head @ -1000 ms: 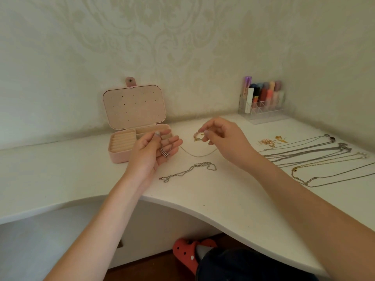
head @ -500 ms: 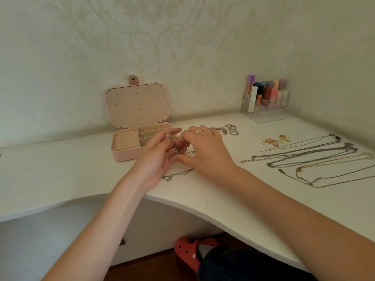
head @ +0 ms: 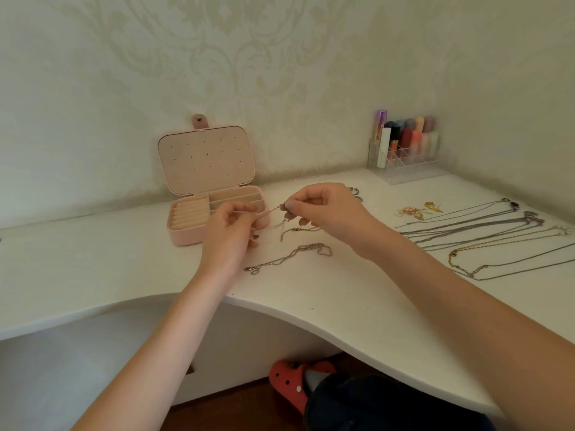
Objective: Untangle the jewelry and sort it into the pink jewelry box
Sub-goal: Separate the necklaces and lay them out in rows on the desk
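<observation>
The pink jewelry box (head: pixel 186 234) stands open on the white desk (head: pixel 342 300), lid upright against the wall. Just right of it, my left hand (head: pixel 228 234) and my right hand (head: pixel 326 214) each pinch one end of a thin silver chain (head: pixel 286 220) held a little above the desk, its pendant and loose end dangling between them. Another silver chain (head: pixel 289 257) lies loose on the desk below my hands. Several necklaces (head: pixel 485 234) are laid out in rows at the right. Gold earrings (head: pixel 410 212) lie beyond them.
A clear organizer (head: pixel 404 163) with cosmetics stands in the back corner. Small rings (head: pixel 356 192) lie behind my right hand. The desk's curved front edge (head: pixel 280 309) runs below my forearms. A red shoe (head: pixel 289 381) shows on the floor underneath.
My hands were pressed together over the chain half a second ago. They have drawn apart and risen slightly, stretching the chain between them.
</observation>
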Action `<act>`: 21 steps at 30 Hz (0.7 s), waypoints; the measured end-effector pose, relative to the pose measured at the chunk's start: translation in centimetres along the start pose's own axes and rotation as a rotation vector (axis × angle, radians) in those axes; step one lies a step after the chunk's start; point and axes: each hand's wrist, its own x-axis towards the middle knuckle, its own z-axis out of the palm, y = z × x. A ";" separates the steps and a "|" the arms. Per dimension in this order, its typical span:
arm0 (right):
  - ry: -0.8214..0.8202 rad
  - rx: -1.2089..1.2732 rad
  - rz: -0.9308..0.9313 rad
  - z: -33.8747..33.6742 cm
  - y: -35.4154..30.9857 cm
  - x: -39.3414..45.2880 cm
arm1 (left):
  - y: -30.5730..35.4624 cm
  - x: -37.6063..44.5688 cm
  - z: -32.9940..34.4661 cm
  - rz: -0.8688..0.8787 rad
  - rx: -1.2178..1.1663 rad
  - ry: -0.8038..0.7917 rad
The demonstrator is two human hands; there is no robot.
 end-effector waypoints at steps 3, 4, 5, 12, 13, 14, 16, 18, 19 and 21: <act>0.021 0.020 0.061 -0.7 0.0 0.3 | -0.6 0.2 -0.2 0.058 0.165 0.016; 0.022 0.038 0.078 -0.7 0.0 0.4 | -0.5 0.0 -0.2 0.092 0.219 0.008; 0.015 0.060 0.095 -0.8 0.0 0.4 | -0.4 -0.2 -0.1 0.136 0.269 0.005; -0.094 0.295 0.152 -0.8 0.2 0.7 | 1.0 -0.8 0.7 0.090 0.028 -0.404; -0.087 0.306 0.153 -0.9 0.1 0.8 | 1.0 -0.8 0.8 0.087 0.018 -0.441; -0.079 0.314 0.156 -0.9 0.1 0.8 | 1.0 -0.8 0.9 0.094 0.021 -0.461; -0.058 0.327 0.173 -1.2 0.1 0.8 | 0.9 -0.9 1.0 0.113 0.026 -0.475; -0.039 0.323 0.195 -1.5 0.1 0.9 | 0.8 -0.7 1.0 0.132 0.018 -0.464; -0.032 0.307 0.199 -1.8 0.0 0.9 | 0.7 -0.6 1.1 0.142 0.033 -0.442; -0.015 0.304 0.195 -2.1 -0.1 0.8 | 0.9 -0.2 1.0 0.150 0.090 -0.384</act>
